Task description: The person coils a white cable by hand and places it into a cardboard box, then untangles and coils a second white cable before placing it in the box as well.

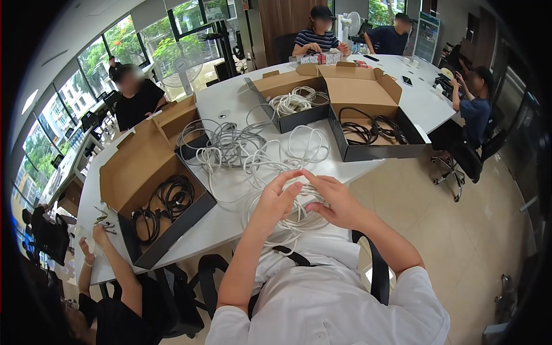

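Note:
My left hand [280, 197] and my right hand [332, 201] meet at the fingertips over a loose coil of white cable [299, 213] at the table's near edge. Both hands are curved round the coil, fingers bent, with loops passing between them. Part of the coil hangs down over my lap. Beyond my hands, a tangle of grey and white cables [230, 144] spreads across the white table [230, 224], and strands run from it toward the coil.
Open boxes stand around the tangle: one with black cables [201, 230] at left, one with white cables [287, 123] behind, another with black cables [379, 150] at right. Several people sit around the table; a co-worker's hands [95, 244] are at lower left.

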{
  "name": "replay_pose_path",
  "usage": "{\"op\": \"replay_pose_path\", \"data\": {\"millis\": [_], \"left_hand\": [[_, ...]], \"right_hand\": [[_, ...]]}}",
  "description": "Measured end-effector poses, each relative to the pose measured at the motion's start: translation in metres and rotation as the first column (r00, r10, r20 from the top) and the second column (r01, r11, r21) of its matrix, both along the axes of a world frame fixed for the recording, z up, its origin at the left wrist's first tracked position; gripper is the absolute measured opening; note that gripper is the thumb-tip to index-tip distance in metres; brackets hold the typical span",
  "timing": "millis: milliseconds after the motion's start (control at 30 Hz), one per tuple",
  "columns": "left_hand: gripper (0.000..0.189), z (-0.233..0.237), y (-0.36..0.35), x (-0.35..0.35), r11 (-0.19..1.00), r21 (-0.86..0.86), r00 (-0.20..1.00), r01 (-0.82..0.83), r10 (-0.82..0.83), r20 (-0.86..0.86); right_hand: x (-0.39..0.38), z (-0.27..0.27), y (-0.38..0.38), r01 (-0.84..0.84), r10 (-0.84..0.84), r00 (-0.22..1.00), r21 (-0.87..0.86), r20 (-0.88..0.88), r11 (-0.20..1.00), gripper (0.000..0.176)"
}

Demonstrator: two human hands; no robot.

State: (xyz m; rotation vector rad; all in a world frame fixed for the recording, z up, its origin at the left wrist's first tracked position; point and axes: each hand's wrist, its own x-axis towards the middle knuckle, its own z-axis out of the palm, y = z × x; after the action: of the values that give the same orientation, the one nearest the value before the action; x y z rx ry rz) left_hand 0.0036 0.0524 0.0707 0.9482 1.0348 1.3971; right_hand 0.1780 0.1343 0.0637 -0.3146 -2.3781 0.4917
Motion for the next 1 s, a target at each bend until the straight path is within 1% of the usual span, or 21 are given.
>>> {"op": "replay_pose_path", "data": {"millis": [67, 100, 167, 267, 367, 433, 467, 500, 533, 567, 667, 733, 767, 867, 900, 967, 1000], "left_hand": [[0.031, -0.004, 0.003, -0.002, 0.999, 0.007, 0.997, 0.031, -0.032, 0.067], [0.032, -0.008, 0.005, -0.004, 0.999, 0.000, 0.994, 0.039, -0.039, 0.098], [0.034, -0.019, 0.010, -0.010, 0.998, -0.013, 0.986, 0.056, -0.053, 0.158], [0.036, -0.023, 0.009, -0.009, 0.998, -0.035, 0.991, 0.059, -0.055, 0.123], [0.036, -0.016, 0.006, 0.000, 0.998, -0.062, 0.998, 0.004, 0.000, 0.065], [0.037, -0.014, 0.002, -0.004, 0.995, -0.029, 0.995, 0.092, -0.091, 0.034], [0.037, -0.012, 0.001, -0.006, 0.991, -0.012, 0.990, 0.137, -0.137, 0.017], [0.037, -0.009, -0.001, -0.008, 0.986, -0.017, 0.986, 0.163, -0.162, 0.029], [0.037, -0.004, -0.003, -0.010, 0.981, -0.020, 0.981, 0.191, -0.190, 0.042], [0.037, -0.002, -0.005, -0.012, 0.976, -0.021, 0.974, 0.219, -0.218, 0.055], [0.037, -0.008, -0.006, -0.017, 0.974, 0.005, 0.966, 0.227, -0.226, 0.125], [0.038, -0.014, -0.005, -0.018, 0.972, 0.017, 0.949, 0.234, -0.232, 0.212], [0.038, -0.017, -0.005, -0.018, 0.971, 0.019, 0.938, 0.237, -0.233, 0.258], [0.041, -0.010, -0.010, -0.017, 0.971, 0.039, 0.931, 0.235, -0.237, 0.279], [0.039, -0.006, -0.012, -0.017, 0.975, 0.060, 0.947, 0.212, -0.221, 0.235], [0.038, -0.001, -0.017, -0.018, 0.980, 0.107, 0.973, 0.168, -0.183, 0.143], [0.038, -0.001, -0.014, -0.018, 0.986, 0.108, 0.980, 0.127, -0.141, 0.139]], "right_hand": [[0.000, 0.001, 0.000, 0.075, -0.069, 0.997, 0.154, -0.043, 0.985, 0.064], [-0.001, 0.001, 0.002, 0.138, -0.107, 0.987, 0.297, -0.117, 0.945, 0.055], [-0.001, 0.001, 0.006, 0.279, -0.143, 0.949, 0.540, -0.279, 0.794, 0.037], [0.000, -0.001, 0.005, 0.246, -0.104, 0.949, 0.487, -0.299, 0.838, 0.022], [0.007, 0.010, 0.004, 0.139, -0.063, 0.970, 0.321, -0.236, 0.937, 0.022], [0.007, 0.016, -0.001, 0.142, -0.117, 0.960, 0.081, -0.254, 0.987, 0.021], [0.006, 0.017, -0.002, 0.141, -0.146, 0.955, -0.040, -0.256, 0.989, 0.021], [0.004, 0.017, 0.001, 0.082, -0.146, 0.946, -0.221, -0.290, 0.972, 0.021], [0.001, 0.016, 0.005, 0.018, -0.154, 0.935, -0.392, -0.320, 0.920, 0.020], [-0.001, 0.016, 0.008, -0.051, -0.169, 0.923, -0.546, -0.346, 0.836, 0.020], [-0.026, 0.018, -0.003, -0.011, -0.344, 0.766, -0.545, -0.543, 0.838, 0.018], [-0.024, 0.011, -0.001, 0.137, -0.311, 0.822, -0.364, -0.477, 0.921, 0.016], [-0.023, 0.008, 0.000, 0.202, -0.304, 0.847, -0.265, -0.436, 0.943, 0.015], [-0.023, 0.009, -0.011, 0.304, -0.338, 0.903, -0.161, -0.264, 0.939, 0.013], [-0.023, 0.015, -0.015, 0.265, -0.311, 0.936, -0.246, -0.167, 0.932, 0.016], [-0.020, 0.011, -0.015, 0.092, -0.167, 0.971, -0.372, -0.173, 0.923, 0.020], [-0.019, 0.009, -0.014, 0.002, -0.090, 0.979, -0.431, -0.185, 0.903, 0.022]]}}
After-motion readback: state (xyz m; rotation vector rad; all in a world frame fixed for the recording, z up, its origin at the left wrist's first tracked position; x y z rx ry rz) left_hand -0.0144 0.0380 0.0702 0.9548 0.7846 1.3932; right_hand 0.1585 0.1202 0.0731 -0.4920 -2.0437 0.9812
